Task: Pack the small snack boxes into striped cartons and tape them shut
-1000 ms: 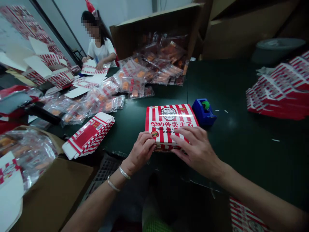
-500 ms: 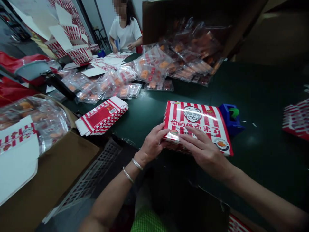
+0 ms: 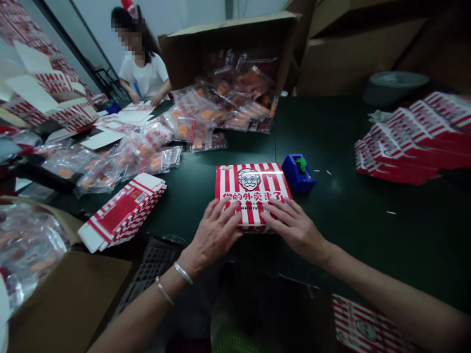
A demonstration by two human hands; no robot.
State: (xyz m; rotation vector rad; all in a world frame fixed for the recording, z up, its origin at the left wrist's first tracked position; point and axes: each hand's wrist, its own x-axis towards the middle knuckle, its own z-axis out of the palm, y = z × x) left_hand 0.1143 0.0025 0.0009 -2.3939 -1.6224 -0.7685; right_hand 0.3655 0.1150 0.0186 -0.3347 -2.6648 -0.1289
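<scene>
Both forearms reach forward from the bottom of the view, elbows out, wrists low. The left hand (image 3: pixel 215 233) and right hand (image 3: pixel 294 228) are open, fingers spread, lying on the near part of the red-and-white striped carton (image 3: pixel 250 184), not clasping it. The carton lies flat on the dark green table (image 3: pixel 368 230), between the hands. A blue tape dispenser (image 3: pixel 299 172) sits just beyond its right corner. A stack of flat cartons (image 3: pixel 121 218) lies well left, near the table edge. Open table runs to the right, up to another carton stack (image 3: pixel 408 142).
</scene>
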